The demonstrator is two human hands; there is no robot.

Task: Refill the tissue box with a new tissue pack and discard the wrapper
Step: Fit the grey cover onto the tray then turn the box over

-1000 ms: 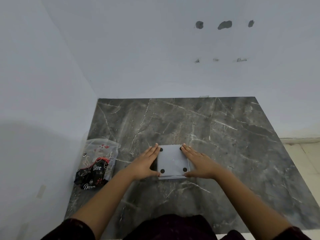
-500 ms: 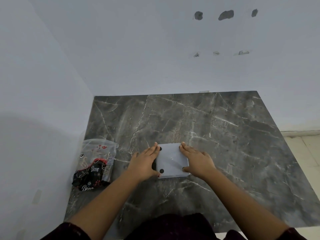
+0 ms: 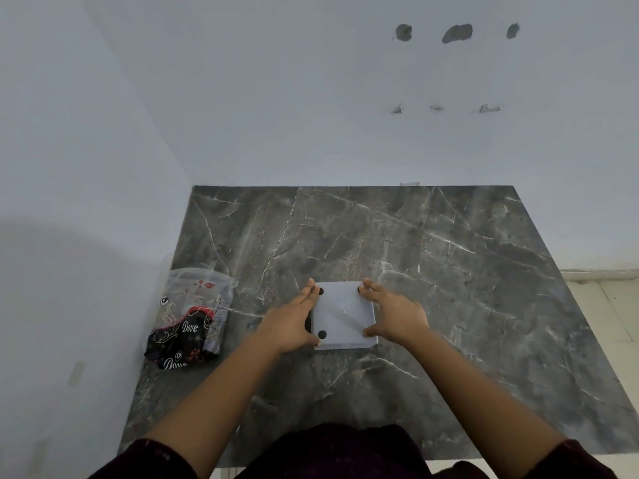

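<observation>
both the left hand (image 3: 294, 323) and right hand (image 3: 394, 314), fingers spread flat, clasp the upturned tissue box (image 3: 342, 314); better press its base evenly on the tabletop (image 3: 449, 271).

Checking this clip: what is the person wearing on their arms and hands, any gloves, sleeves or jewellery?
No gloves: the left hand and right hand are bare, with no rings, watch or bracelets visible. Forearms are uncovered; dark maroon sleeves are pushed up near the elbows on both arms.

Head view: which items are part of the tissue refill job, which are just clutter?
In the job:
- tissue box, pale, black dot feet facing up, on the marble table
- left hand and right hand, pressed against its sides
- Dove wrapper, crumpled, left of the box

Clutter:
- none visible
</observation>
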